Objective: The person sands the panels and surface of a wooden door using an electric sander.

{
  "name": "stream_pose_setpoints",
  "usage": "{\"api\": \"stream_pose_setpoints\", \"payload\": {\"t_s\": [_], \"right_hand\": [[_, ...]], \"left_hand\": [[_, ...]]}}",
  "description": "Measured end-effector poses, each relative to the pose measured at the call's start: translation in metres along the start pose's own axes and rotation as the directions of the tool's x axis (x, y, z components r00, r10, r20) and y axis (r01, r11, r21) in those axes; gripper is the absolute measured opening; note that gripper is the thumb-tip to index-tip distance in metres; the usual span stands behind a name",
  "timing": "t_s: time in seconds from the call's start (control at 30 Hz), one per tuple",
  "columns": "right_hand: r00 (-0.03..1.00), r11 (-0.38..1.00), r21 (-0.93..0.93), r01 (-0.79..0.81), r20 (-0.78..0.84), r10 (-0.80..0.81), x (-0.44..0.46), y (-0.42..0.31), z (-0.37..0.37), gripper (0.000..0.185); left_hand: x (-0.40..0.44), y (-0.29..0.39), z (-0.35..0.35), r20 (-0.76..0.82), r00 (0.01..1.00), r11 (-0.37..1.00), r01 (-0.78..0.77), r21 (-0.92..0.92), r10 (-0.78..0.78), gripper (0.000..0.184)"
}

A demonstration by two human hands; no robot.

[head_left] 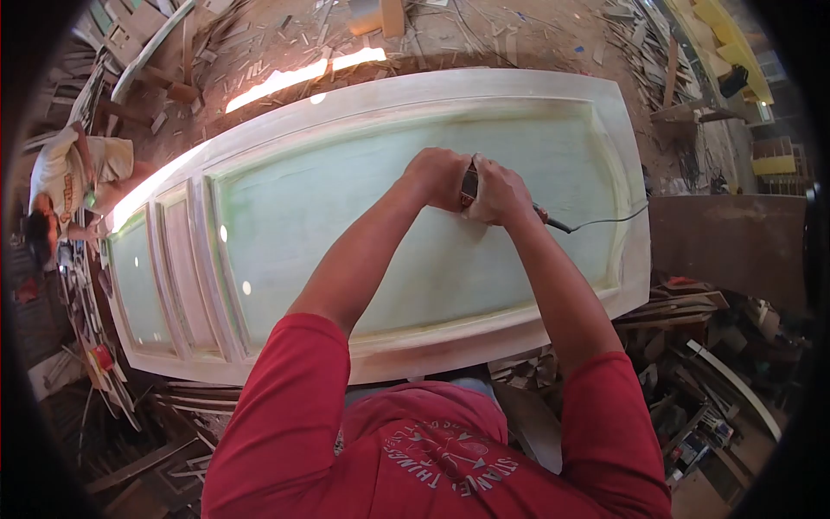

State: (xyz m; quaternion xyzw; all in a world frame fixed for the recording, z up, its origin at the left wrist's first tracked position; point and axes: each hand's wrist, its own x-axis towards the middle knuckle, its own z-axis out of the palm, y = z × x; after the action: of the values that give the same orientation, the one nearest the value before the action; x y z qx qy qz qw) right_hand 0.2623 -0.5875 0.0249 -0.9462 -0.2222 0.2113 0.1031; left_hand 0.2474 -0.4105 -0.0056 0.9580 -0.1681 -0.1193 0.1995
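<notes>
A large pale wooden door with greenish recessed panels lies flat in front of me. Over its biggest panel, both my hands are closed around a small dark corded power tool. My left hand wraps the tool's left side, and my right hand grips it from the right. The tool's underside is hidden by my hands. From behind my right hand a black cord runs off to the right, over the door's edge.
Another person is at the door's far left end, one hand near its edge. Wood scraps litter the floor beyond. A brown board stands at the right. Stacked offcuts lie at the lower right.
</notes>
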Motion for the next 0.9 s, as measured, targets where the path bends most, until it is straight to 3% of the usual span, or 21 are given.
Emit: {"api": "stream_pose_setpoints", "payload": {"t_s": [0.3, 0.53, 0.67, 0.9], "right_hand": [[0.985, 0.987, 0.015, 0.162, 0.051, -0.163, 0.008, -0.149, 0.042, 0.072], [0.947, 0.955, 0.051, 0.291, 0.13, -0.295, 0.008, -0.287, 0.082, 0.069], [0.903, 0.915, 0.058, 0.4, 0.149, -0.404, 0.012, -0.351, 0.118, 0.077], [0.847, 0.882, 0.004, 0.472, 0.277, -0.454, 0.001, -0.442, 0.15, 0.072]], "left_hand": [[-0.137, -0.094, -0.015, -0.073, 0.991, 0.993, 0.107, -0.046, -0.111, 0.055], [-0.266, -0.165, -0.033, -0.025, 0.945, 0.944, 0.325, -0.055, -0.327, 0.05], [-0.337, -0.2, -0.038, -0.045, 0.916, 0.915, 0.393, -0.087, -0.398, 0.056], [-0.436, -0.232, -0.035, -0.088, 0.845, 0.847, 0.513, -0.143, -0.527, 0.066]]}}
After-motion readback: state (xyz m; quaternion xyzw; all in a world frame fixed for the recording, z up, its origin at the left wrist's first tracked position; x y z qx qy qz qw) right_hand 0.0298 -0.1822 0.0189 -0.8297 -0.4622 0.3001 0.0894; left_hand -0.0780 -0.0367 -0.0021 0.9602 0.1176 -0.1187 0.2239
